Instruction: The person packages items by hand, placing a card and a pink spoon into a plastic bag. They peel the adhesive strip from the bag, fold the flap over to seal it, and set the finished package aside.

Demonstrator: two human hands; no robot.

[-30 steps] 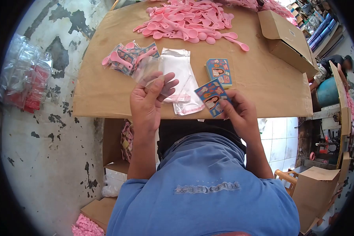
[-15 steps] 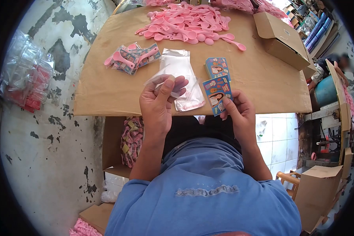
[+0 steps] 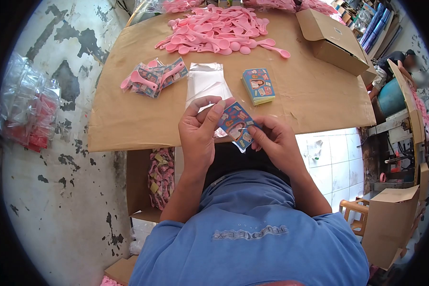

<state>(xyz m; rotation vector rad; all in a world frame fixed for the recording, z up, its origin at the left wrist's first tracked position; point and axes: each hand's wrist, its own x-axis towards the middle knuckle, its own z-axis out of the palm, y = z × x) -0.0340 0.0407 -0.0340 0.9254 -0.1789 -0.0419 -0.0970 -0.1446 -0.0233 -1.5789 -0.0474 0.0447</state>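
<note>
Between thumb and fingers, my right hand pinches a blue printed card by its right edge. The card is tilted, and its upper left corner meets the fingertips of my left hand. My left hand is closed on a thin clear plastic bag, mostly hidden behind the fingers and card. Just beyond my hands lies a pile of clear plastic bags on the table. To its right stands a stack of the same cards. Packed pink spoons with cards lie to the left.
A heap of loose pink measuring spoons covers the far part of the brown table. A cardboard box sits at the back right. Bagged goods hang on the left wall. A person is at the far right.
My right hand has brought the card left and away from the stack, up to my left hand. My left hand has moved slightly right and down with the plastic bag.
</note>
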